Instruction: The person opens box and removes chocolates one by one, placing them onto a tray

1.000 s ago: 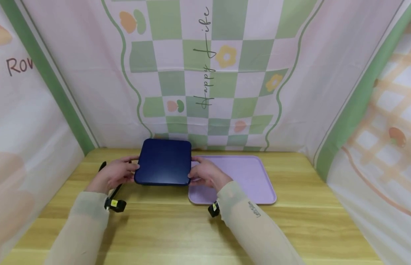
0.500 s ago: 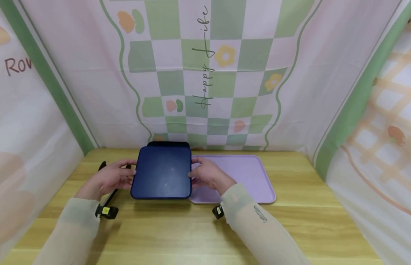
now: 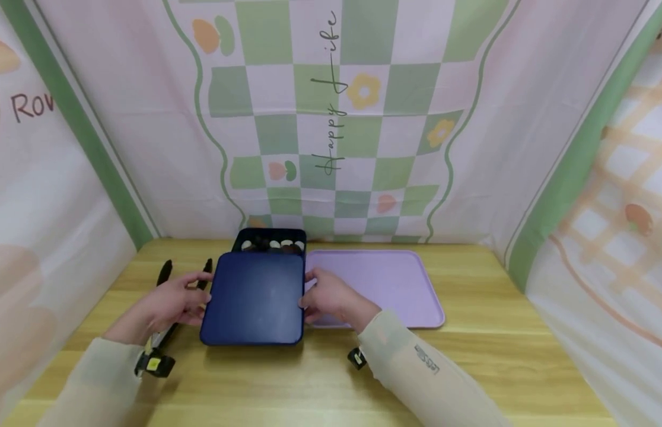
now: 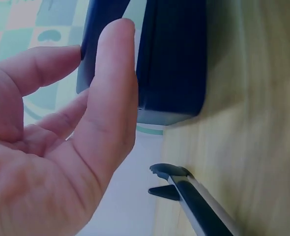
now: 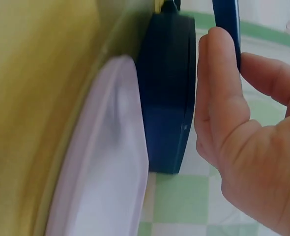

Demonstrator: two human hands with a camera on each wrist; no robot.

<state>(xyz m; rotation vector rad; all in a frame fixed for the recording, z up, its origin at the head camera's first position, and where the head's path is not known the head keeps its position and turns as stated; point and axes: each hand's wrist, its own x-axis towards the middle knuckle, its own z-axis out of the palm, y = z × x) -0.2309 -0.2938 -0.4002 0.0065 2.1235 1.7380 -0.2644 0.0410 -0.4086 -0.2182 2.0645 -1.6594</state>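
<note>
A dark blue square lid [image 3: 253, 299] is held level between both hands, above the front of a matching open box [image 5: 167, 93]. My left hand [image 3: 173, 305] pinches the lid's left edge; in the left wrist view its thumb and fingers are on either side of that edge. At the opposite edge my right hand [image 3: 333, 296] pinches it likewise. In the right wrist view a gap shows between the lid and the box. Several white and dark pieces [image 3: 274, 244] show inside the box at the back; the lid hides the rest.
A lilac tray [image 3: 384, 284] lies right of the box, partly behind the right hand. Black-tipped tongs [image 4: 199, 206] lie spread on the wooden table [image 3: 288, 385] at the left, partly under the left hand. Patterned cloth [image 3: 357, 136] hangs behind and on both sides.
Both hands have brought the lid toward me and slightly left, off the box. The back of the box and the pieces inside have come into view.
</note>
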